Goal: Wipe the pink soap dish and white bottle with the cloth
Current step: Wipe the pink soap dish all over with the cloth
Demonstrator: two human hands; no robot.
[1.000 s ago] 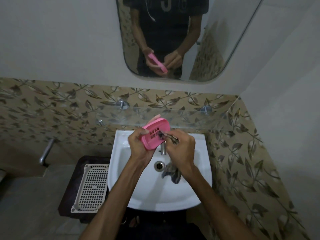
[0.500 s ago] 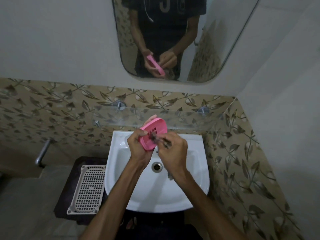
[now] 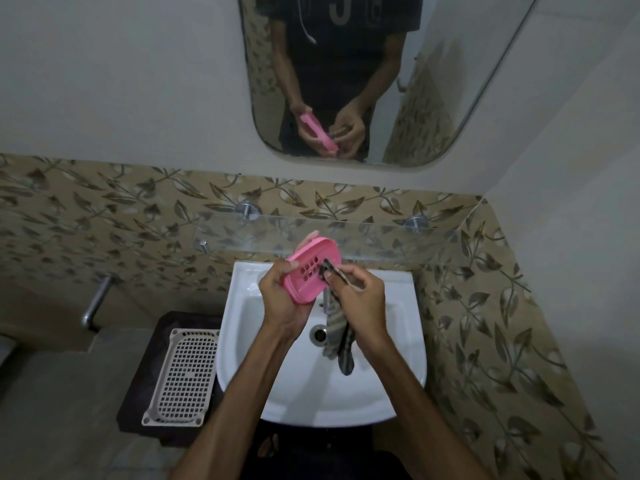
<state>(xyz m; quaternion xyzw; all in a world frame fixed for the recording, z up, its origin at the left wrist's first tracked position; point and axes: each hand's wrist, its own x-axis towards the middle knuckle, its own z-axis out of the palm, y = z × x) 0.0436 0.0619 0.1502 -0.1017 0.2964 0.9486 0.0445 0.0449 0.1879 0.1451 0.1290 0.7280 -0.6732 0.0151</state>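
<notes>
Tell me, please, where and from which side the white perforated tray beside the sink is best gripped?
Judging by its pose, grip the white perforated tray by a raised long rim, coming from above. It lies flat on the dark stand left of the sink, so its underside is out of reach, while the rim stands proud enough to pinch.

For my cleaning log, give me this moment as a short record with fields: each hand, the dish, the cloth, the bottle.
left hand: grips the pink soap dish, tilted above the sink
right hand: pinches the cloth against the dish
cloth: striped, its tail hangs over the basin
white bottle: not in view
beside sink: white perforated tray
</notes>
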